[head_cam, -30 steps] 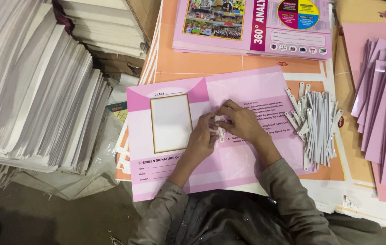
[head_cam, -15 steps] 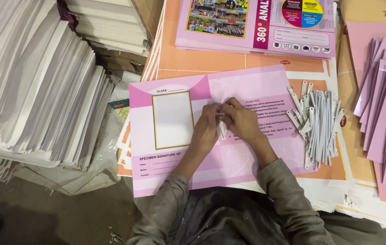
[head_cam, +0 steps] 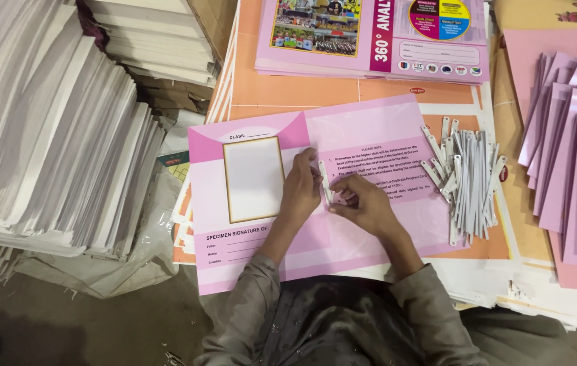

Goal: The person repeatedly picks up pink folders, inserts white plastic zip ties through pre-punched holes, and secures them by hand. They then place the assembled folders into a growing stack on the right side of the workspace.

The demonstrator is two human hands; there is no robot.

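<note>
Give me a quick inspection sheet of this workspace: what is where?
Surface: orange printed sheets laid flat.
Job's things: open pink card folder; thin white plastic strip at its centre fold.
Clutter: pile of white strips; fanned pink folders; stack of printed pink covers.
Grippers: left hand and right hand both pinch the strip.
Cables: nothing seen.
Surroundings: tall stacks of white paper; crumpled clear plastic sheet.

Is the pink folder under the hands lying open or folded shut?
Open. The pink folder lies spread flat, both inside panels showing either side of the centre crease, where the left hand and right hand hold a white strip.
</note>
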